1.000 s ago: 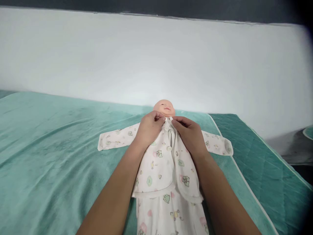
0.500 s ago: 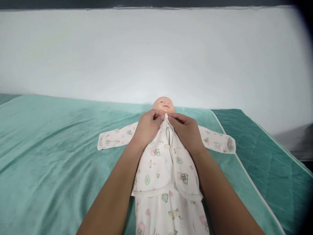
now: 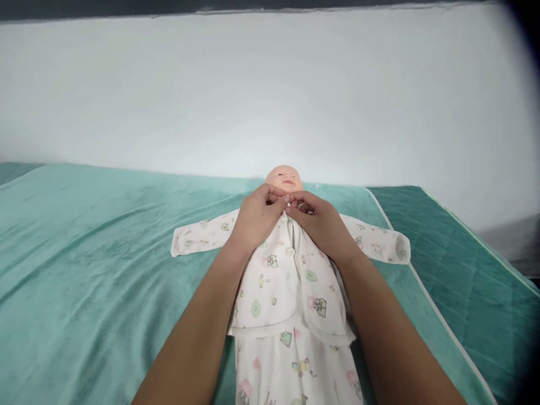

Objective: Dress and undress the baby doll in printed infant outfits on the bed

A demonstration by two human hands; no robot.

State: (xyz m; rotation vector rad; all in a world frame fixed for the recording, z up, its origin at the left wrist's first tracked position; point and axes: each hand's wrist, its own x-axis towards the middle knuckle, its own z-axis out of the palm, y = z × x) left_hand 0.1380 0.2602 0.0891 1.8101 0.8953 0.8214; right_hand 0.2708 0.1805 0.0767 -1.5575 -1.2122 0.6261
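A baby doll (image 3: 283, 175) lies on its back, head toward the wall. It wears a white printed jacket (image 3: 270, 287) with sleeves spread to both sides, and matching trousers (image 3: 291, 371). My left hand (image 3: 259, 216) and my right hand (image 3: 318, 222) meet at the jacket's collar, just under the doll's chin. Fingers of both are pinched on the collar edges, their tips touching or nearly so. A round button (image 3: 291, 252) shows lower on the jacket front, below which the two front edges part. Whatever fastening lies between my fingertips is hidden.
A light green blanket (image 3: 84, 270) with soft folds lies under the doll. At the right, its pale-edged border meets a darker green quilted cover (image 3: 464, 270). A white wall (image 3: 270, 95) rises right behind the doll's head.
My fingertips have come closer together over the collar, covering the white collar tip that stood up between them. The view has shifted slightly; the doll lies as before.
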